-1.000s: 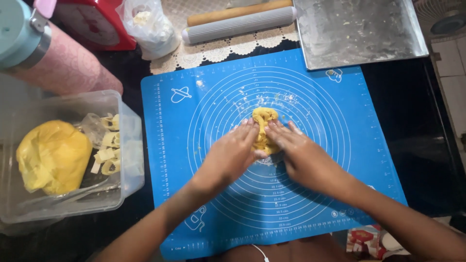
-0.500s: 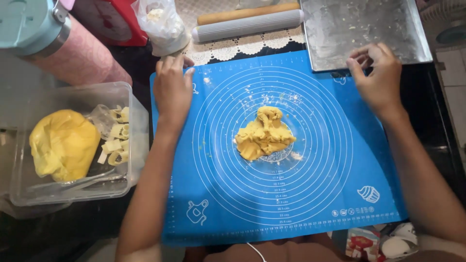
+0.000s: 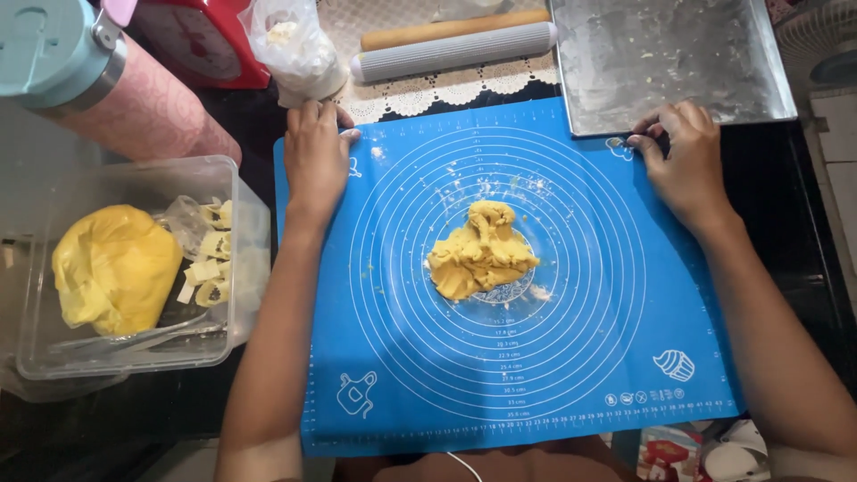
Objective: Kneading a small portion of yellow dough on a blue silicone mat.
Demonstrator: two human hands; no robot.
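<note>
A dark countertop [image 3: 786, 223] carries everything. Pale floor tiles [image 3: 839, 161] show past its right edge, where a fan [image 3: 826, 45] stands. A lace doily [image 3: 428, 89] lies along its far edge.

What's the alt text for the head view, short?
Seen from above, the left hand and right hand press the top corners of a blue baking mat, with a rough lump of yellow dough at its centre. A clear tub of more dough sits left; a rolling pin and metal tray lie beyond.
</note>
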